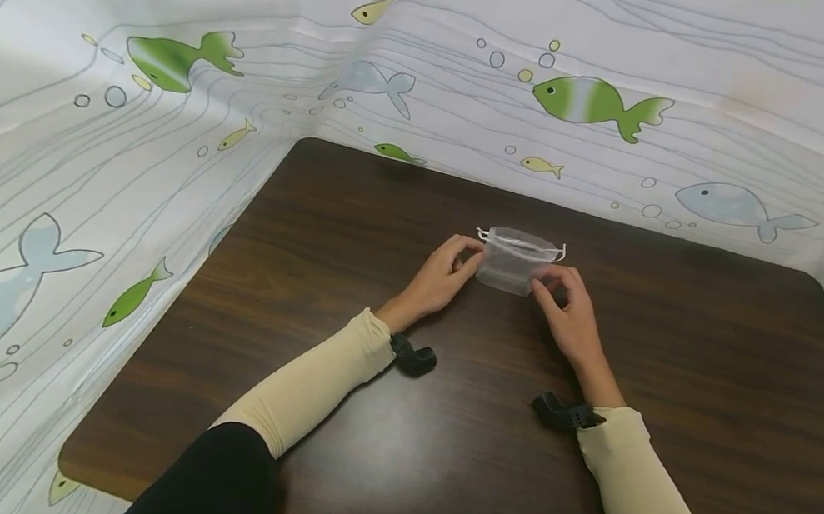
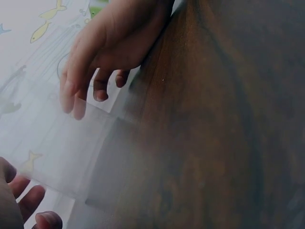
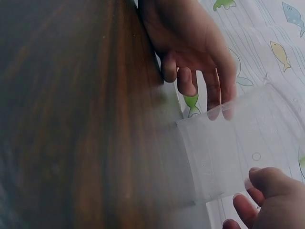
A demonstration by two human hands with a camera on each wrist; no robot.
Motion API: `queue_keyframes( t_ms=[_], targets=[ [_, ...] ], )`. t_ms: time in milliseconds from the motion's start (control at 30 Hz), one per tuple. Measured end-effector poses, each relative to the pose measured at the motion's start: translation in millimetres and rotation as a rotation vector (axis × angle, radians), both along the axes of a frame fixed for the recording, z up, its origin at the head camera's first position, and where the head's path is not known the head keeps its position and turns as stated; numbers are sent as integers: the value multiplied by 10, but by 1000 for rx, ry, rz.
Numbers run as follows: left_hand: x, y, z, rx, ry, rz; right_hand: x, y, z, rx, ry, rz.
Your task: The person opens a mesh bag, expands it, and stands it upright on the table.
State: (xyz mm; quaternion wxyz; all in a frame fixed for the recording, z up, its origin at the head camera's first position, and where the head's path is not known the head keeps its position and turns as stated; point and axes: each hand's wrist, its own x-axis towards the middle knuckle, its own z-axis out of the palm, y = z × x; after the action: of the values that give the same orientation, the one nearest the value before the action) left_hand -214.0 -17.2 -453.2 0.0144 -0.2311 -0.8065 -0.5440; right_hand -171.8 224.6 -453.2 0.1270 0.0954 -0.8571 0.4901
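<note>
A small sheer white drawstring pouch (image 1: 509, 263) is held up over the far middle of the table, its corded top edge facing away. My left hand (image 1: 444, 273) pinches its left side between thumb and fingers. On the opposite side, my right hand (image 1: 565, 307) pinches the pouch's right edge. White cord loops stick out at both upper corners. In the right wrist view the see-through pouch (image 3: 219, 148) hangs between both hands, and nothing is visible inside it. The left wrist view shows the same pouch (image 2: 57, 143), blurred, with the right hand (image 2: 109, 52) beyond it.
The dark brown wooden table (image 1: 355, 226) has rounded corners. White fabric printed with fish (image 1: 601, 105) stands behind it and along its left side. Black wrist straps (image 1: 412, 358) sit at the ends of the pale sleeves (image 1: 315, 389).
</note>
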Motion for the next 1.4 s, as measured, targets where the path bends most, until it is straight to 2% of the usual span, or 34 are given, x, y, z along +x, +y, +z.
queue_keyframes(
  t_ms=[133, 300, 467, 533, 567, 667, 733, 833, 967, 1067, 1300, 1400],
  targets=[
    [8, -16, -9, -2, 12, -11, -4, 21, -10, 10, -29, -11],
    [24, -29, -6, -23, 40, -55, 1, 37, -18, 31, -28, 9],
    [19, -8, 10, -25, 89, -60, 122, -81, 178, 21, -27, 5],
    [9, 0, 14, -6, 110, -49, 127, -104, 206, -23, 12, 19],
    [6, 2, 18, 6, 117, -46, 97, -84, 165, -39, 47, 31],
    [2, 7, 27, 39, 136, -48, 23, -28, 82, -62, 207, 94],
    [6, 7, 31, 54, 149, -57, 1, -6, 81, -26, 319, 130],
    [6, 7, 36, 70, 169, -73, -10, 4, 105, 31, 432, 128],
    [-5, 5, 33, 61, 187, -87, 5, 0, 147, 63, 447, 105],
    [-11, -1, 23, 39, 187, -96, 12, -14, 175, 77, 438, 122],
    [4, -5, 18, -33, 178, -123, 7, -33, 226, 72, 498, 190],
    [16, -3, 31, -33, 166, -117, 8, -26, 233, 110, 494, 200]
  ],
)
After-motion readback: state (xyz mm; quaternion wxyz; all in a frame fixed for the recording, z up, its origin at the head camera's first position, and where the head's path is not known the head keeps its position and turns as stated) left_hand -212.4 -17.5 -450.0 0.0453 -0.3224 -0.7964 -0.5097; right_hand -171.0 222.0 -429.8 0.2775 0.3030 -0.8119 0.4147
